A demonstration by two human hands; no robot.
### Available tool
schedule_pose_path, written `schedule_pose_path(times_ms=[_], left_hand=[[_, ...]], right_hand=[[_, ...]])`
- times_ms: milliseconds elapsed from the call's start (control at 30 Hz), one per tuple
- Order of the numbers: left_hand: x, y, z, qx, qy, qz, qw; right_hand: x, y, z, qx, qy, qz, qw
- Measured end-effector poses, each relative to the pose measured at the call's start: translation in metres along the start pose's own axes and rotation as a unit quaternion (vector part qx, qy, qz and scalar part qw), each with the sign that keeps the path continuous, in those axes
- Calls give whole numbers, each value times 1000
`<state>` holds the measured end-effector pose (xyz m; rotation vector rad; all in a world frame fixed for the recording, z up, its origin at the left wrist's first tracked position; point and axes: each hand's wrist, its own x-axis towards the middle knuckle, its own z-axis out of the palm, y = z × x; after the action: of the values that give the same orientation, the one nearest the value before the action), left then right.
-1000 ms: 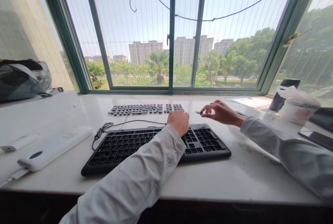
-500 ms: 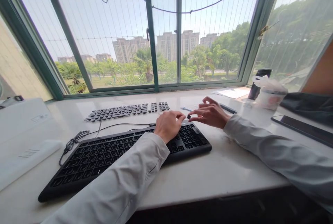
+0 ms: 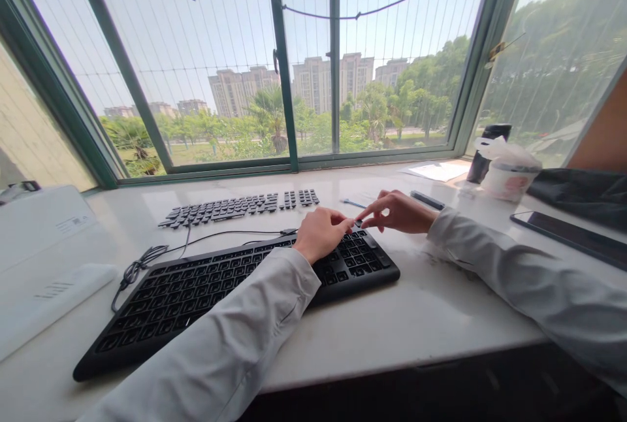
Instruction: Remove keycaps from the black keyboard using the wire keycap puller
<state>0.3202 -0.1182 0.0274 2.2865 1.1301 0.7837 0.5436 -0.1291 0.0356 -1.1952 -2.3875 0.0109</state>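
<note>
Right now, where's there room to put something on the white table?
The white table is bare between the keyboard, right sleeve and near edge. It's crowded behind the keyboard, with keycaps and cable, and around the bagged container.

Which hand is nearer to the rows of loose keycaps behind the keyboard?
Left. The left hand is just in front of the right end of the keycap rows; the right hand is farther off, to their right.

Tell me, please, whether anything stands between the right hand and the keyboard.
Nothing visible does: the right hand, with a small dark piece at its fingertips, is at the far edge of the keyboard. The left hand is close beside those fingertips, over the keyboard.
</note>
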Motion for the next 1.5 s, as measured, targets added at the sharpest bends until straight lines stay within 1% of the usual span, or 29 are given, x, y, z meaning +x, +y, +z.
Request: schedule_pose_path(times_ms=[100,167,233,367,667,800,900,1033,1133,1200,1333,1500], left_hand=[[-1,0,1,19,4,0,1000],[-1,-1,1,26,1,-4,1000],[-1,0,1,31,-1,-10,999],[-2,2,0,38,0,-18,999],[-2,0,1,38,2,-11,999],[-1,1,0,24,0,-12,1000],[-1,1,0,23,3,-12,1000],[-1,1,0,20,4,-12,1000],[-1,0,0,21,3,-10,1000],[-1,0,0,21,1,-9,1000],[-1,1,0,11,-6,0,1000],[-1,1,0,9,-5,4,1000]], right_hand=[[-2,14,6,116,-67,66,989],[-4,23,12,169,-87,90,978],[-5,29,18,195,-97,104,971],[-5,32,24,204,-94,112,968],[-6,32,22,192,-101,117,969],[-6,32,21,204,-96,108,968],[-4,24,16,214,-107,131,962],[-2,10,7,189,-135,179,956],[-1,3,4,193,-138,199,951],[-1,2,4,207,-136,204,947],[-1,3,5,224,-133,191,946],[0,5,5,232,-149,197,941]])
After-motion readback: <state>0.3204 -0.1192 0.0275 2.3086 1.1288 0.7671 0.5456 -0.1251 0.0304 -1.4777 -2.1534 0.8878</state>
